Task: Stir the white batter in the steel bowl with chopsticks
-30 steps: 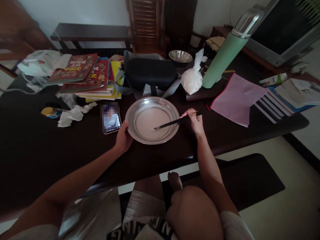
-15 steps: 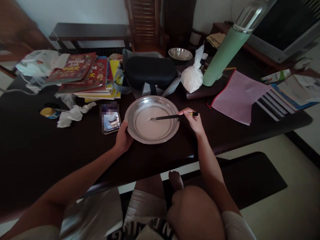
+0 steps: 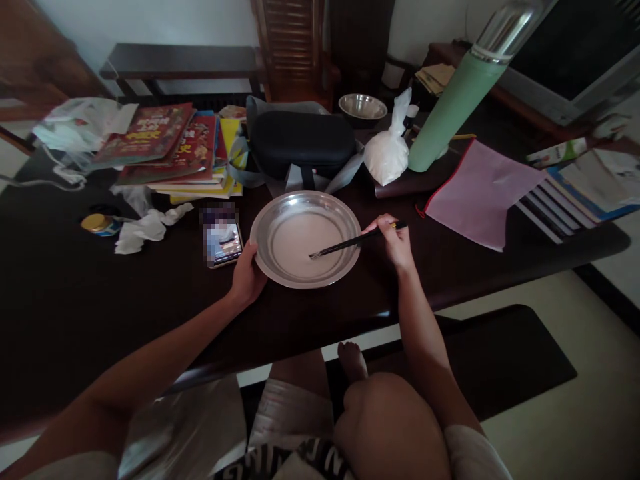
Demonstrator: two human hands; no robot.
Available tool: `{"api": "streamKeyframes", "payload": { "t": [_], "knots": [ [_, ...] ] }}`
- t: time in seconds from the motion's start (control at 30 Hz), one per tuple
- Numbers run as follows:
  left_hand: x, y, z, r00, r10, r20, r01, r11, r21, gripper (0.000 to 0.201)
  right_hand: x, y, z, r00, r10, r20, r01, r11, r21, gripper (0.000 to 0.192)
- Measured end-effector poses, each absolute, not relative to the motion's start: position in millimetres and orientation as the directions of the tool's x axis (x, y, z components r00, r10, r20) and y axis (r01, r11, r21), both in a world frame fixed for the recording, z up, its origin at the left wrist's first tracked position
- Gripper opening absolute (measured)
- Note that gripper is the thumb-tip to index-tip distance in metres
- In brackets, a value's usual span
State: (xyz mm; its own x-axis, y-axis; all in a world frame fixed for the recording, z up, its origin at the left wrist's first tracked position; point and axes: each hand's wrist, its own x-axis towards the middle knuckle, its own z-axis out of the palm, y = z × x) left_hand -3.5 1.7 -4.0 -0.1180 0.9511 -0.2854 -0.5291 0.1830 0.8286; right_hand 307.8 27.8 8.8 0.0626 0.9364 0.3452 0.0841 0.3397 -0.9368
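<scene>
Basically, right hand (image 3: 396,245) gripping chopsticks (image 3: 345,245), left hand (image 3: 245,277) clasping bowl (image 3: 306,201).
Chopsticks slant leftward over the right rim, tips down at the pale contents (image 3: 300,240); left thumb on the left rim, other fingers partly hidden; bowl at the near side of the table (image 3: 75,293), mid-view; phone (image 3: 227,245) lit, just beside left hand; tissue (image 3: 143,232) and jar (image 3: 100,225) farther left; black case (image 3: 303,141) behind bowl, books (image 3: 150,137) left of it; tied bag (image 3: 386,159) right of case, next to green flask (image 3: 453,113); pink pouch (image 3: 483,193) right of right hand.
</scene>
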Motion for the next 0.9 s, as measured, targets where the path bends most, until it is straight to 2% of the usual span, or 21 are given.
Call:
{"api": "streamKeyframes", "payload": {
  "t": [0.1, 0.27, 0.33, 0.47, 0.6, 0.67, 0.77, 0.9],
  "knots": [
    [-4.6, 2.0, -5.7, -0.120, 0.950, -0.289, -0.530, 0.185, 0.828, 0.022, 306.8, 27.5, 9.9, -0.048, 0.936, 0.347, 0.147, 0.351, -0.925, 0.038],
    [-4.8, 1.7, -5.1, -0.113, 0.950, -0.289, -0.530, 0.189, 0.826, 0.021, 307.2, 27.5, 9.4, 0.122, 0.920, 0.372, 0.076, 0.366, -0.928, 0.037],
    [-4.4, 1.5, -3.9, -0.115, 0.950, -0.291, -0.531, 0.188, 0.826, 0.021, 306.3, 26.9, 9.7, 0.082, 0.933, 0.349, 0.064, 0.345, -0.936, 0.038],
    [-3.7, 1.5, -2.2, -0.117, 0.950, -0.291, -0.528, 0.188, 0.828, 0.021, 305.1, 26.7, 10.6, -0.043, 0.935, 0.351, 0.147, 0.353, -0.924, 0.037],
    [-3.9, 1.5, -3.3, -0.114, 0.951, -0.288, -0.526, 0.188, 0.829, 0.022, 307.2, 27.7, 9.8, 0.090, 0.929, 0.359, 0.106, 0.349, -0.931, 0.038],
    [-4.2, 1.6, -4.2, -0.115, 0.951, -0.288, -0.533, 0.186, 0.826, 0.021, 307.2, 27.4, 10.1, 0.081, 0.936, 0.343, 0.073, 0.337, -0.939, 0.038],
    [-4.3, 1.7, -4.9, -0.109, 0.952, -0.288, -0.540, 0.187, 0.821, 0.019, 306.4, 26.6, 11.2, -0.018, 0.939, 0.344, 0.111, 0.344, -0.932, 0.037],
    [-3.6, 1.5, -4.7, -0.114, 0.952, -0.285, -0.536, 0.182, 0.824, 0.021, 307.0, 26.9, 10.6, 0.074, 0.931, 0.356, 0.109, 0.348, -0.931, 0.038]
  ]
}}
